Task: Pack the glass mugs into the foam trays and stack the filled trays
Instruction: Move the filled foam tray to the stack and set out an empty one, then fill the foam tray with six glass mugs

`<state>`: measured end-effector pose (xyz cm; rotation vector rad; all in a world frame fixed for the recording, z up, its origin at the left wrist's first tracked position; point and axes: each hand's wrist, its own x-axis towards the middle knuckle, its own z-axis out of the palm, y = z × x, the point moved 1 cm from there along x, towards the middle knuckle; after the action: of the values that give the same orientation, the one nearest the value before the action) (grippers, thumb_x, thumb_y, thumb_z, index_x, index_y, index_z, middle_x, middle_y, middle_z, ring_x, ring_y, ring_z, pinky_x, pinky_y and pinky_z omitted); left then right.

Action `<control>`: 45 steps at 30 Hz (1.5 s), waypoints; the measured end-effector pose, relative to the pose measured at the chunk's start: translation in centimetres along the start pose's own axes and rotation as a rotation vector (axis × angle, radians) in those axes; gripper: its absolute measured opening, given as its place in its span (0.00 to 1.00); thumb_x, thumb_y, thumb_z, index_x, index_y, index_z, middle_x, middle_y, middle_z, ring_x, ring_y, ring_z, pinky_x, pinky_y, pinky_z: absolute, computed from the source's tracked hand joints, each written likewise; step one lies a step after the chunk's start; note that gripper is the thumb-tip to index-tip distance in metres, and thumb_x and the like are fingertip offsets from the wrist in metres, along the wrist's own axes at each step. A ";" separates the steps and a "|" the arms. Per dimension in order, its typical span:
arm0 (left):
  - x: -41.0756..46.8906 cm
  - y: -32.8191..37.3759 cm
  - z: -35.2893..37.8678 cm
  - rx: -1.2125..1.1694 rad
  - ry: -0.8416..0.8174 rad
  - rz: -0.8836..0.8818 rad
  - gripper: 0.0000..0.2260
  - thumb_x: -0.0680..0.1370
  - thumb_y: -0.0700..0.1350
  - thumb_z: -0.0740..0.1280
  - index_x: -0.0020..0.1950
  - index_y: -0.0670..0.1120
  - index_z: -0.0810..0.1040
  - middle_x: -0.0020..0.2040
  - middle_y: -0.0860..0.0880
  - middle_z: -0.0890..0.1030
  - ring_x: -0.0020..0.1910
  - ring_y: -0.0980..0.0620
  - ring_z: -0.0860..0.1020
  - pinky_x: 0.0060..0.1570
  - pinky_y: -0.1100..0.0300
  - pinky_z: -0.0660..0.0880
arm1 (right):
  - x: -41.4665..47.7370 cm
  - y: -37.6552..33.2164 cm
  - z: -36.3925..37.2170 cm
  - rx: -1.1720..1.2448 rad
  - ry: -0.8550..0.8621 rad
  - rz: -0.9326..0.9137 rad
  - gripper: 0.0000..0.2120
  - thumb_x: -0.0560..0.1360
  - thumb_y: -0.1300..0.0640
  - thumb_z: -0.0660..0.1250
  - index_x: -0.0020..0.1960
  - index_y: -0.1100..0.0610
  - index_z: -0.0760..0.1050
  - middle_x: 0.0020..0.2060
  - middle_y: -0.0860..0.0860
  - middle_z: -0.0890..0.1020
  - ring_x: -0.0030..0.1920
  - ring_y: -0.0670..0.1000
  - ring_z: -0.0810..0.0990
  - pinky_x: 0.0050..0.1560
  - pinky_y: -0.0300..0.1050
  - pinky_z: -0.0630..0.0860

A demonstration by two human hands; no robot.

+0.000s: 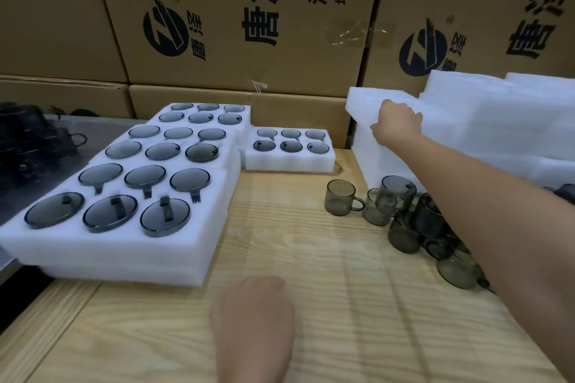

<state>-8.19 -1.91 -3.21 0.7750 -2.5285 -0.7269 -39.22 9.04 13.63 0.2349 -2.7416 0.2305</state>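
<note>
Mugs [401, 196] of smoky grey glass cluster loose along the right edge of a wooden counter [311, 258], beneath an outstretched forearm. The right hand [396, 126] reaches toward the far right corner and grips the edge of a foam tray [367, 99] on a pile of white foam [497, 121]. The left hand [252, 305] rests by the near edge, fingers folded under and hidden, so its grip cannot be told. Filled trays [124, 246], six mugs showing in each top layer, lie stacked along the left side. A single filled tray [289, 162] sits at the back centre. Printed cartons [233, 25] stand behind.
</note>
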 end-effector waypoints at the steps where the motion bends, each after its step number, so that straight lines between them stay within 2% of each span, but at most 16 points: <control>1: 0.0 -0.1 0.0 0.009 -0.007 0.001 0.14 0.72 0.60 0.53 0.52 0.64 0.73 0.52 0.66 0.72 0.62 0.65 0.66 0.62 0.64 0.49 | -0.6 -0.3 -0.6 0.020 0.021 -0.028 0.11 0.77 0.58 0.63 0.58 0.61 0.70 0.53 0.60 0.78 0.57 0.61 0.73 0.67 0.55 0.62; 6: -0.2 0.1 -0.4 -0.003 -0.002 0.009 0.08 0.76 0.56 0.60 0.54 0.61 0.74 0.54 0.64 0.74 0.61 0.62 0.67 0.62 0.62 0.50 | -6.7 -1.3 -5.8 0.408 0.156 -0.202 0.17 0.77 0.58 0.64 0.64 0.60 0.70 0.57 0.58 0.77 0.61 0.59 0.70 0.67 0.51 0.63; 11: -0.3 0.4 -1.1 -0.189 0.040 -0.062 0.09 0.78 0.53 0.63 0.54 0.54 0.78 0.53 0.56 0.81 0.60 0.53 0.73 0.61 0.60 0.56 | -19.2 1.0 -9.8 0.682 0.249 -0.365 0.14 0.74 0.63 0.66 0.59 0.59 0.74 0.56 0.50 0.76 0.60 0.49 0.71 0.55 0.27 0.60; 13: -0.3 0.4 -1.6 -0.407 0.022 -0.134 0.08 0.79 0.48 0.63 0.54 0.50 0.80 0.49 0.49 0.83 0.56 0.47 0.77 0.62 0.56 0.64 | -24.9 2.9 -9.9 0.771 0.276 -0.400 0.13 0.72 0.67 0.67 0.55 0.60 0.75 0.53 0.47 0.75 0.59 0.47 0.72 0.58 0.24 0.60; 15: -0.9 0.6 -2.3 -0.760 0.038 -0.207 0.07 0.80 0.42 0.61 0.49 0.44 0.79 0.44 0.45 0.82 0.50 0.47 0.81 0.55 0.52 0.74 | -29.6 4.8 -8.9 0.804 0.281 -0.384 0.13 0.70 0.71 0.67 0.52 0.62 0.76 0.51 0.47 0.75 0.58 0.48 0.73 0.61 0.27 0.62; 17: -1.5 0.3 -3.1 -0.910 0.116 -0.252 0.09 0.81 0.37 0.59 0.43 0.44 0.76 0.39 0.45 0.79 0.36 0.63 0.79 0.44 0.60 0.76 | -33.3 6.4 -7.3 0.770 0.286 -0.396 0.11 0.68 0.71 0.67 0.49 0.63 0.77 0.48 0.48 0.75 0.58 0.50 0.74 0.63 0.31 0.64; 19: -1.8 -0.3 -3.6 -1.045 0.217 -0.295 0.13 0.80 0.35 0.58 0.39 0.48 0.74 0.35 0.50 0.76 0.29 0.67 0.75 0.37 0.66 0.72 | -35.7 8.2 -5.6 0.746 0.280 -0.401 0.08 0.67 0.67 0.64 0.46 0.63 0.76 0.46 0.49 0.76 0.58 0.50 0.74 0.62 0.32 0.64; 22: -1.8 -0.6 -3.9 -1.317 0.187 -0.319 0.10 0.82 0.39 0.57 0.46 0.47 0.76 0.38 0.49 0.81 0.40 0.56 0.79 0.48 0.62 0.72 | -37.2 10.3 -3.8 0.745 0.207 -0.374 0.12 0.66 0.58 0.57 0.43 0.62 0.75 0.44 0.51 0.76 0.55 0.50 0.73 0.59 0.32 0.65; 25: -1.7 -0.4 -2.9 -1.241 -0.047 -0.174 0.07 0.80 0.42 0.62 0.57 0.45 0.76 0.50 0.48 0.82 0.50 0.53 0.79 0.53 0.60 0.73 | -37.0 10.8 -2.8 0.672 0.079 -0.452 0.12 0.63 0.56 0.55 0.39 0.62 0.73 0.38 0.50 0.74 0.45 0.51 0.71 0.49 0.38 0.67; 27: -1.6 -0.3 -2.6 -1.192 -0.185 -0.089 0.13 0.74 0.41 0.70 0.58 0.47 0.77 0.50 0.52 0.82 0.50 0.54 0.80 0.50 0.61 0.75 | -36.7 10.7 -2.3 0.682 0.030 -0.467 0.11 0.62 0.55 0.55 0.37 0.61 0.72 0.35 0.47 0.73 0.43 0.48 0.68 0.46 0.40 0.67; 34: -1.0 -0.7 -2.4 -1.102 -0.175 -0.051 0.20 0.72 0.32 0.69 0.64 0.41 0.75 0.43 0.50 0.73 0.36 0.59 0.76 0.39 0.68 0.74 | -36.2 11.6 -2.2 1.064 -0.073 -0.273 0.06 0.64 0.59 0.59 0.34 0.57 0.75 0.33 0.50 0.77 0.40 0.51 0.73 0.42 0.41 0.67; 37: -1.2 -0.5 -2.6 -1.046 -0.195 -0.062 0.22 0.64 0.42 0.71 0.59 0.48 0.77 0.54 0.44 0.74 0.50 0.50 0.77 0.52 0.55 0.76 | -35.4 11.1 -3.2 1.234 -0.056 -0.075 0.08 0.67 0.59 0.60 0.38 0.56 0.78 0.38 0.50 0.81 0.41 0.49 0.76 0.45 0.40 0.70; 39: -1.5 -0.3 -2.8 -1.071 -0.216 -0.065 0.22 0.63 0.44 0.70 0.57 0.51 0.77 0.58 0.44 0.76 0.54 0.49 0.77 0.54 0.53 0.75 | -33.7 10.3 -4.4 1.138 0.073 -0.037 0.08 0.69 0.58 0.60 0.38 0.51 0.78 0.37 0.43 0.81 0.39 0.42 0.76 0.43 0.34 0.70; 41: -1.5 -0.2 -2.7 -1.108 -0.231 -0.051 0.21 0.63 0.43 0.70 0.56 0.50 0.77 0.54 0.47 0.79 0.51 0.52 0.79 0.49 0.57 0.75 | -30.8 8.7 -5.4 0.958 0.210 -0.093 0.08 0.71 0.60 0.62 0.39 0.50 0.77 0.35 0.41 0.80 0.40 0.42 0.75 0.44 0.36 0.70; 43: -1.4 -0.3 -2.5 -1.112 -0.223 -0.046 0.21 0.63 0.42 0.70 0.56 0.50 0.77 0.52 0.48 0.80 0.51 0.49 0.79 0.50 0.54 0.75 | -26.7 7.0 -5.5 0.674 0.260 -0.154 0.07 0.73 0.61 0.63 0.47 0.53 0.78 0.42 0.44 0.80 0.49 0.51 0.74 0.51 0.47 0.67; 45: -1.3 -0.4 -2.4 -1.107 -0.204 -0.025 0.21 0.63 0.42 0.70 0.56 0.50 0.77 0.52 0.47 0.80 0.53 0.47 0.78 0.54 0.49 0.74 | -22.1 5.6 -4.6 0.273 0.175 -0.155 0.13 0.75 0.55 0.62 0.59 0.55 0.75 0.56 0.52 0.76 0.60 0.56 0.69 0.58 0.50 0.61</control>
<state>-5.81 -2.25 -1.84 0.3198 -1.7783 -1.9971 -18.44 18.30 8.62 0.4747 -2.4990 0.5560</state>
